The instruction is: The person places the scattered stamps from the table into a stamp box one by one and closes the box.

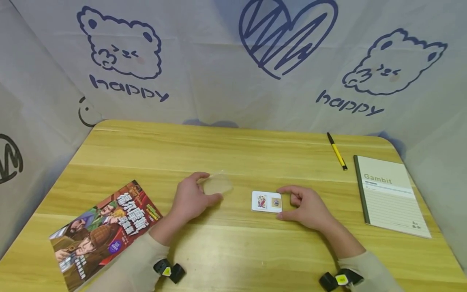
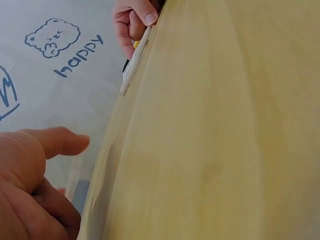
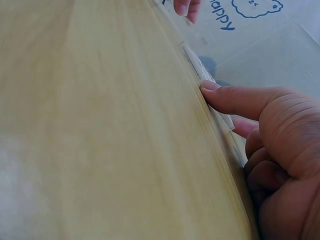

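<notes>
A flat white case lies on the table, showing two small pictures side by side, a colourful figure on the left and a brown square with a dark emblem on the right. My right hand pinches its right end between thumb and index finger; the right wrist view shows the thumb against the edge. To its left is a clear plastic cover, faint against the wood. My left hand is beside that cover, thumb and index finger spread apart. In the left wrist view the cover is hard to make out.
On the left lies a comic-style book, partly under the left forearm. A notebook marked Gambit lies at the right, with a yellow and black pen behind it. A printed cloth hangs behind the wooden table.
</notes>
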Demonstrator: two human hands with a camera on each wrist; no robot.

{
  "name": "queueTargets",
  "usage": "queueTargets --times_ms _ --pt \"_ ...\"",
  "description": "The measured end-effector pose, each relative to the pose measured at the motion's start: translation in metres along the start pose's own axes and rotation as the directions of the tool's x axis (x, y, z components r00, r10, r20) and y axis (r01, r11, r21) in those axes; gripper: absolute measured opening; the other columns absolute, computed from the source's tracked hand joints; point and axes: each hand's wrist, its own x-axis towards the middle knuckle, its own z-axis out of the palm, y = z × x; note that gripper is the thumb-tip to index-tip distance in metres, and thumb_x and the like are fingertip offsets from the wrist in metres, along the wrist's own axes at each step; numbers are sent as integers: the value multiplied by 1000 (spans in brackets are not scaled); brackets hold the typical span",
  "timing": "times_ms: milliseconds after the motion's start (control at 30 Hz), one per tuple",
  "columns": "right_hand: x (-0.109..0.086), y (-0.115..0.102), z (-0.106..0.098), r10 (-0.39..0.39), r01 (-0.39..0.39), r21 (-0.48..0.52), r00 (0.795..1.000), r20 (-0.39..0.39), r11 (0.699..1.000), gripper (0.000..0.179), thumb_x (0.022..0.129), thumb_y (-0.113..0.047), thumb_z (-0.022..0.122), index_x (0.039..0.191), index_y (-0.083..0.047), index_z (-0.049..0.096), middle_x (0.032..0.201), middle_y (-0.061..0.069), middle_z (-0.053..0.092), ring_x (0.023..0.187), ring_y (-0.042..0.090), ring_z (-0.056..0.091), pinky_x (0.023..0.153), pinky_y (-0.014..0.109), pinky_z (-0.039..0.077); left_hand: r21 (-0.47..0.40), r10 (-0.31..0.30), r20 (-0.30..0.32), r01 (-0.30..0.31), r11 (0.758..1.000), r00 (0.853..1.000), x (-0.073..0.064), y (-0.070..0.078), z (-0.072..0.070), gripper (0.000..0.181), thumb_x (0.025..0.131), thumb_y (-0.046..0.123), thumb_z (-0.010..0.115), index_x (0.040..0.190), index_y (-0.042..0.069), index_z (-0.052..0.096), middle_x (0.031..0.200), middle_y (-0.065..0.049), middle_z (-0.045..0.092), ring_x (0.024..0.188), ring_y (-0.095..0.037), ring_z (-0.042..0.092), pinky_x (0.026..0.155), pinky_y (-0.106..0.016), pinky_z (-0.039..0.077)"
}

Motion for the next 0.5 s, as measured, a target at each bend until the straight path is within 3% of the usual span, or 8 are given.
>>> queueTargets --times_ms 233,500 --pt "0 0 -1 2 -2 4 1000 0 1000 59 67 -25 95 119 -12 70 63 -6 28 57 10 28 74 34 37 -24 68 3 -68 997 998 2 8 10 66 67 17 92 125 1 63 57 -2 50 49 -12 43 45 -27 36" --pt "0 0 0 4 -4 1 1000 0 1000 58 67 -26 95 118 -13 70 63 -6 28 58 10 28 74 33 36 -47 122 49 -119 992 991 3 18 22 66 66 16 94 123 2 65 58 -1 47 51 -11 40 46 -27 35"
